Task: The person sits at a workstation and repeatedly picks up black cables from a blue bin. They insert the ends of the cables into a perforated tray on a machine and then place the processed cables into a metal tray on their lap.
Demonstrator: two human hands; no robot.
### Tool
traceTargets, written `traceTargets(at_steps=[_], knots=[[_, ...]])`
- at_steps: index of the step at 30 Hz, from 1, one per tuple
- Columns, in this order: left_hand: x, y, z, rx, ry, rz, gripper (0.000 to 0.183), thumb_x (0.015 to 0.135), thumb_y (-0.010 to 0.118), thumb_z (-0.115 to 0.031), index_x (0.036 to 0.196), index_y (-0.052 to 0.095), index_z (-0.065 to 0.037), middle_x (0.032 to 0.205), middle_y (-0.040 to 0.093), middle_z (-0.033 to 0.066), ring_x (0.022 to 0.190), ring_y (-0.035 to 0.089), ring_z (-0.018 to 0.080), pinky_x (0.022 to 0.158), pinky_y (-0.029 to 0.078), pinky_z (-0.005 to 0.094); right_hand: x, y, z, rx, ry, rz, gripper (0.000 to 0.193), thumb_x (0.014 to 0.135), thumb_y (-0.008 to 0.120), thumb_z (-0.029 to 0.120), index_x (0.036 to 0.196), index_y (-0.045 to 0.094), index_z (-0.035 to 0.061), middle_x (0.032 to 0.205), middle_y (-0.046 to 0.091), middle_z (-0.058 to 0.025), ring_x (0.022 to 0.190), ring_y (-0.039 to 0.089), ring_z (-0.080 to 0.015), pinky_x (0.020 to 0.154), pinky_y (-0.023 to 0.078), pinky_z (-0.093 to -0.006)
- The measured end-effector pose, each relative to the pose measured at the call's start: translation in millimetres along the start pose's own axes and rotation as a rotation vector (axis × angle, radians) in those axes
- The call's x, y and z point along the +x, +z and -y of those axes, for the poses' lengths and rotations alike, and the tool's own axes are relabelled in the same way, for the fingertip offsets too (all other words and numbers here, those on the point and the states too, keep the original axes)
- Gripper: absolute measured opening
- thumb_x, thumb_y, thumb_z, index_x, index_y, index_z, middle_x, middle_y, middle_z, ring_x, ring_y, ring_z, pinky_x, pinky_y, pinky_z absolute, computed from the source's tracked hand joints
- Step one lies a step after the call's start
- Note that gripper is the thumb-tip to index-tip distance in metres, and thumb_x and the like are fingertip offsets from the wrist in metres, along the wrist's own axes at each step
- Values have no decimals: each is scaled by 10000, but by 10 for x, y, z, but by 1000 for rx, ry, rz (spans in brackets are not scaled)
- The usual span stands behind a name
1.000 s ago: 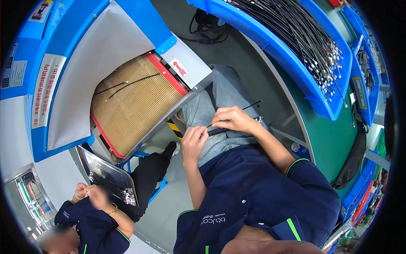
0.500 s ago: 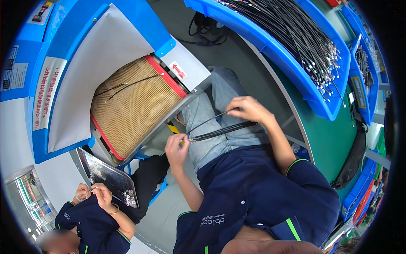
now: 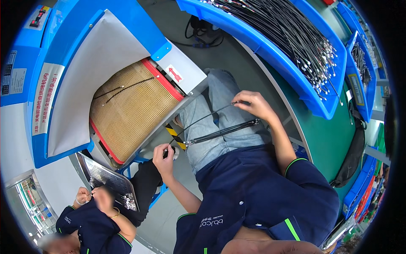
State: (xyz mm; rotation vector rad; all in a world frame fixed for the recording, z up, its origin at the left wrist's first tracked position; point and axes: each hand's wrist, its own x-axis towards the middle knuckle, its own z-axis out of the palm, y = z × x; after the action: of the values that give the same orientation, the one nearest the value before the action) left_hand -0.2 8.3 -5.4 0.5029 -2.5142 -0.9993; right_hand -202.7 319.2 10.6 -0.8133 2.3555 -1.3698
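Observation:
A thin black cable (image 3: 204,119) runs nearly straight between my two hands, above my lap. My left hand (image 3: 164,160) pinches its lower left end. Closed on its other end, near my knees, is my right hand (image 3: 255,105). A bundle of similar black cables (image 3: 224,131) lies across my thighs just below the held one, touched by neither hand. Small light connectors show at the bundle's left end.
To the left, a blue and white machine has a tan mesh belt (image 3: 137,108) with a few black cables on it. A blue bin (image 3: 270,55) full of cables stands upper right on a green table (image 3: 327,139). At lower left, a co-worker sits by a metal tray (image 3: 108,180).
My left hand has moved down and left, away from the bundle's end. The single cable is now stretched out between my hands, apart from the bundle. My right hand has shifted slightly.

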Motion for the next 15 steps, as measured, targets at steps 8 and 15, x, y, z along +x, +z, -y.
traceTargets(at_steps=[8, 15], knots=[[2, -18, -16, -6, -2, 30, 122, 735, 680, 42, 843, 632, 12, 816, 631, 112, 717, 616, 225, 683, 501, 306, 0, 70, -66, -39, -243, -100, 156, 757, 698, 16, 907, 664, 40, 891, 647, -63, 844, 635, -224, 709, 515, -323], [-13, -26, -27, -9, 17, 0, 102, 741, 667, 49, 828, 623, 20, 785, 619, 101, 697, 594, 190, 666, 477, 287, -14, 91, -41, -8, -187, -132, 129, 762, 726, 73, 876, 684, 33, 849, 654, -61, 787, 640, -210, 679, 514, -311]])
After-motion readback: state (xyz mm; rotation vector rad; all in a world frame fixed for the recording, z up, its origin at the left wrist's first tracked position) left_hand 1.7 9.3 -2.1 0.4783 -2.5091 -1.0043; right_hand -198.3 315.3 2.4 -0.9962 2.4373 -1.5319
